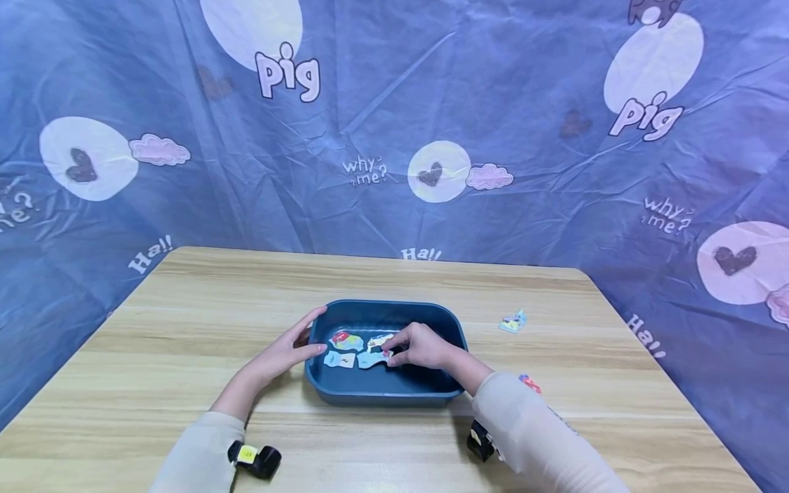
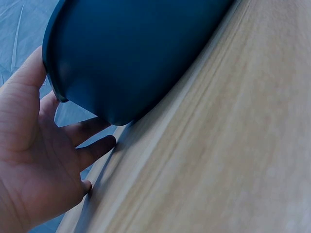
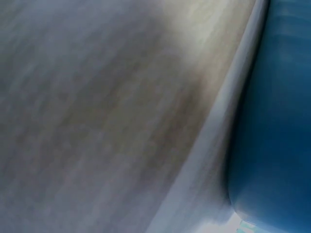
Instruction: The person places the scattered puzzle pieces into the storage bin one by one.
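Observation:
A dark blue rectangular basin (image 1: 388,396) stands on the table. My left hand (image 1: 280,356) holds its left end, thumb over the rim and fingers along the outside; the left wrist view shows this hand (image 2: 43,150) against the basin wall (image 2: 131,53). Inside, my right hand (image 1: 425,347) pinches the right end of a light blue puzzle piece (image 1: 372,359) between thumb and fingers. Around it on the basin floor lie a red and yellow puzzle piece (image 1: 346,341), a pale blue and white one (image 1: 339,359) and a partly covered one (image 1: 378,341). The right hand is outside the right wrist view.
On the wooden table (image 1: 246,287), right of the basin, lie a blue and yellow puzzle piece (image 1: 513,322) and a red one (image 1: 530,383), the latter partly behind my right sleeve (image 1: 530,424). A printed blue cloth (image 1: 370,103) hangs behind the table.

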{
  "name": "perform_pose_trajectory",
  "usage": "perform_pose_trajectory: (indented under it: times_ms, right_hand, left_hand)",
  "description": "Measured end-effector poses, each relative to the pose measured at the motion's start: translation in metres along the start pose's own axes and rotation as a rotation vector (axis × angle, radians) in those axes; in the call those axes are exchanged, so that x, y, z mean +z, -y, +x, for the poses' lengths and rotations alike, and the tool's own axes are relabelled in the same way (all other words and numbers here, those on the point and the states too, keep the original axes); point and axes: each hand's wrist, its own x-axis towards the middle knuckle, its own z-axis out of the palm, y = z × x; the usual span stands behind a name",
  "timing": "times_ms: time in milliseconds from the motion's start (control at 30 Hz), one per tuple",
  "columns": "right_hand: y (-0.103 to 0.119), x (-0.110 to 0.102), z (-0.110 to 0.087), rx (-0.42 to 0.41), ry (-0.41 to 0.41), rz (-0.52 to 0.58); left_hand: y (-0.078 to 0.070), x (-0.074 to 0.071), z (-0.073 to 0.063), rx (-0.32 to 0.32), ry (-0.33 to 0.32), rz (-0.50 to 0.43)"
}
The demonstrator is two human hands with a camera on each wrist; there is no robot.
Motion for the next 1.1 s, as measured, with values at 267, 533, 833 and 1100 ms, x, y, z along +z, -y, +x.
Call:
perform_pose_trajectory:
  times_ms: [267, 533, 833, 1100]
  right_hand:
    - [0.0, 0.0, 0.001, 0.011, -0.004, -0.022]
    - [0.003, 0.001, 0.002, 0.028, 0.011, -0.057]
    - [0.004, 0.001, 0.002, 0.033, 0.022, -0.054]
    - [0.004, 0.001, -0.001, 0.034, 0.019, -0.049]
  left_hand:
    - [-0.003, 0.0, -0.002, 0.0, -0.007, 0.015]
    - [-0.017, 0.002, -0.008, -0.022, -0.016, 0.019]
    - [-0.014, 0.001, -0.007, -0.018, -0.013, 0.025]
    - [0.011, -0.002, 0.005, -0.02, -0.02, 0.025]
